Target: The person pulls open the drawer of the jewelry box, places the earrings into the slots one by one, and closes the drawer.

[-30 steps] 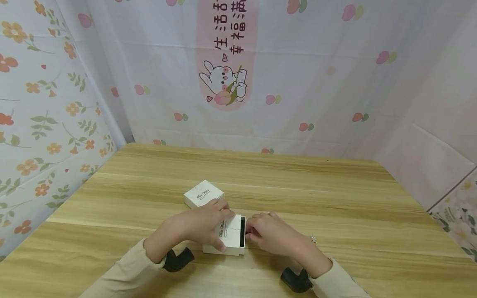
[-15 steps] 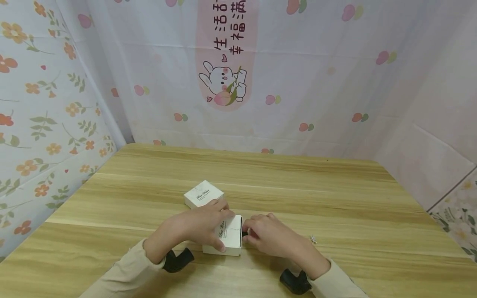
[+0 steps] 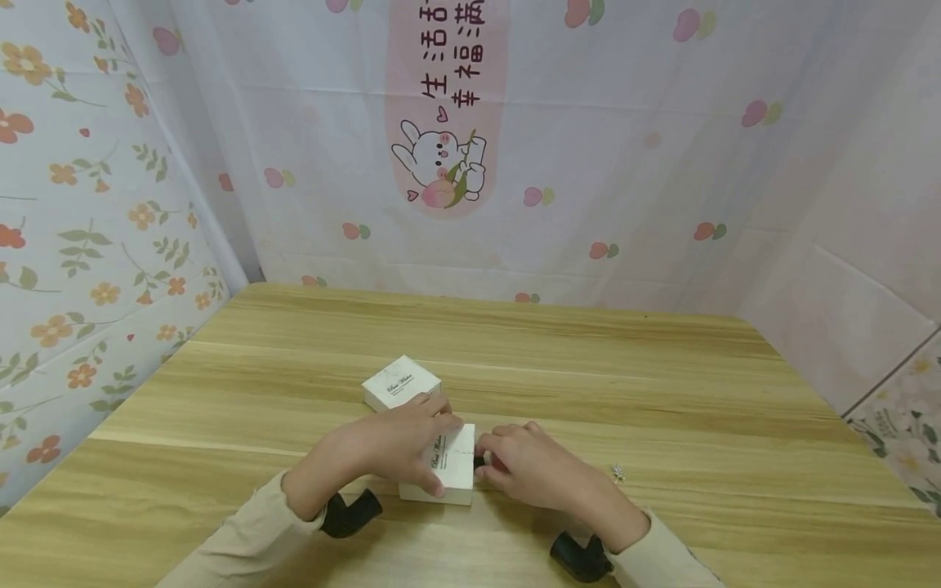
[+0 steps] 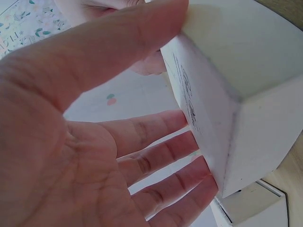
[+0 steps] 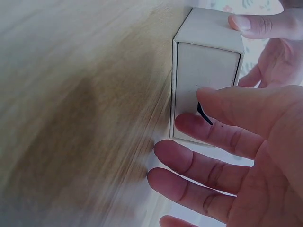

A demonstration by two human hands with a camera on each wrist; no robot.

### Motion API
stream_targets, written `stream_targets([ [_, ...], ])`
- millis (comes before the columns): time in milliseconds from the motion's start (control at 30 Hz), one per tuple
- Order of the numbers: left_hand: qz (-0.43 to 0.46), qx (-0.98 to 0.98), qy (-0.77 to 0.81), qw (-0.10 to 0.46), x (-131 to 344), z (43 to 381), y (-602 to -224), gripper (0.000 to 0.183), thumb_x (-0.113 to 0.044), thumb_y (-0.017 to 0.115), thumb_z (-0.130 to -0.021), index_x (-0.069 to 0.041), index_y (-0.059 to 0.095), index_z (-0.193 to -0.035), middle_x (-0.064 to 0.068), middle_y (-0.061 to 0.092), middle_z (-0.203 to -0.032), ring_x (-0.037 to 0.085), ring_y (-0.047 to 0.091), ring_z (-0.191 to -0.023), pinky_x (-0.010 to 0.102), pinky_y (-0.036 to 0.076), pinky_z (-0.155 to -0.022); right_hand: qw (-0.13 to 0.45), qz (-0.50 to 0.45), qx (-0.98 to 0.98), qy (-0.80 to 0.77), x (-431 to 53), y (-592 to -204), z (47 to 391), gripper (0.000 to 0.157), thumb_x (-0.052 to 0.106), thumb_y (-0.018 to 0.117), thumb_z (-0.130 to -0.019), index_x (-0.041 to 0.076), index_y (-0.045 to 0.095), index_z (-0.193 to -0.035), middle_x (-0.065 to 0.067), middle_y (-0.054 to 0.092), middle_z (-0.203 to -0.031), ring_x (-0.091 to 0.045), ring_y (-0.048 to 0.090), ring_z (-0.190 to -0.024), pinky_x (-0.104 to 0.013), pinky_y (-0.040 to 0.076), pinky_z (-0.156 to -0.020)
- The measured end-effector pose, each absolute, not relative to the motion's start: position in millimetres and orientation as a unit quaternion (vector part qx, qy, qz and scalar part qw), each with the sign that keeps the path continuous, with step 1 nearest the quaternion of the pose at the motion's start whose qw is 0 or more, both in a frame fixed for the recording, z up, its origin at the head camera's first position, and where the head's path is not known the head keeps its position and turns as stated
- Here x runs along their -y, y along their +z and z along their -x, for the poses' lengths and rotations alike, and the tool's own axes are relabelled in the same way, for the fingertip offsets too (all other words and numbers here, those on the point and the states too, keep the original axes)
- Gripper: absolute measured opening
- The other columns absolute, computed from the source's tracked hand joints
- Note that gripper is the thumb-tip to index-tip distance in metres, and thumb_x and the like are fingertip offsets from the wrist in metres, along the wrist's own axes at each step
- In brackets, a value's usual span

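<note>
On a wooden surface (image 3: 662, 384), a white box (image 3: 459, 464) is clasped by the left hand (image 3: 406, 441), its black tab (image 5: 204, 115) pinched by the right hand (image 3: 535, 463); a second box (image 3: 400, 382) is seen just beyond.

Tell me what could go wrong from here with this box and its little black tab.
The right hand has only a small black tab to pinch, so it might slip free or tear if tugged hard.

The left hand steadies the box with thumb and fingertips, so a sharp pull might drag the whole box along.

A tiny silver trinket lies on the table beside the right forearm, which could brush it away.
</note>
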State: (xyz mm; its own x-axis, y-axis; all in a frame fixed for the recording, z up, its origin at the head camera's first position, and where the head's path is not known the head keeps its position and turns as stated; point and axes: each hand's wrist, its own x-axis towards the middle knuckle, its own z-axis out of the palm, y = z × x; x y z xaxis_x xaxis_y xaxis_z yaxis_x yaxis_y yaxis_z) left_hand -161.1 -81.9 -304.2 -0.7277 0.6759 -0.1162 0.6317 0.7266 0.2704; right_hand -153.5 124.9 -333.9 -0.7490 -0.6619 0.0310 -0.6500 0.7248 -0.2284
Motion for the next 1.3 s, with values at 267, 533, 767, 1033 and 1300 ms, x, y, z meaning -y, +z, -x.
stream_targets([
  [267,-0.354,-0.923,0.106,0.103,82.2,160.5,-303.5,0.070,-0.034,0.081,-0.069,-0.010,0.052,-0.128,-0.001,0.046,-0.112,0.014,0.041,-0.099,0.028,0.040,-0.086,0.027,0.356,-0.927,-0.110,-124.8,-335.4,154.3,0.016,0.026,0.063,-0.088,0.014,0.064,-0.098,0.005,0.061,-0.089,-0.004,0.047,-0.073,-0.030,0.038,-0.073],
  [533,-0.363,-0.920,0.109,0.102,83.1,161.6,-303.5,0.069,-0.036,0.081,-0.069,-0.010,0.053,-0.127,-0.002,0.046,-0.111,0.013,0.040,-0.097,0.026,0.040,-0.082,0.019,0.341,-0.928,-0.150,-127.2,-331.5,155.6,0.025,0.023,0.063,-0.088,0.010,0.060,-0.109,0.005,0.059,-0.085,-0.007,0.052,-0.078,-0.038,0.040,-0.081],
  [767,-0.373,-0.915,0.116,0.097,84.2,162.3,-303.5,0.066,-0.036,0.081,-0.068,-0.010,0.055,-0.123,-0.003,0.047,-0.110,0.012,0.040,-0.094,0.024,0.040,-0.081,0.021,0.371,-0.913,-0.170,-128.8,-330.3,156.9,0.035,0.019,0.062,-0.089,0.013,0.054,-0.123,-0.002,0.057,-0.122,-0.017,0.055,-0.111,-0.037,0.047,-0.093],
  [1033,-0.373,-0.914,0.121,0.100,83.7,162.2,-303.6,0.068,-0.037,0.081,-0.068,-0.008,0.055,-0.125,-0.003,0.048,-0.111,0.012,0.040,-0.094,0.024,0.040,-0.081,-0.001,0.405,-0.900,-0.163,-130.4,-335.4,159.0,0.035,0.013,0.062,-0.089,0.016,0.058,-0.124,-0.003,0.053,-0.129,-0.019,0.051,-0.118,-0.036,0.046,-0.096],
  [1300,-0.373,-0.912,0.132,0.107,84.2,163.1,-304.4,0.068,-0.036,0.081,-0.069,-0.010,0.055,-0.127,-0.001,0.048,-0.116,0.013,0.040,-0.099,0.026,0.041,-0.083,-0.051,0.426,-0.892,-0.141,-130.6,-336.6,160.1,0.028,0.013,0.063,-0.088,0.015,0.064,-0.116,-0.001,0.059,-0.119,-0.016,0.056,-0.108,-0.032,0.049,-0.090],
])
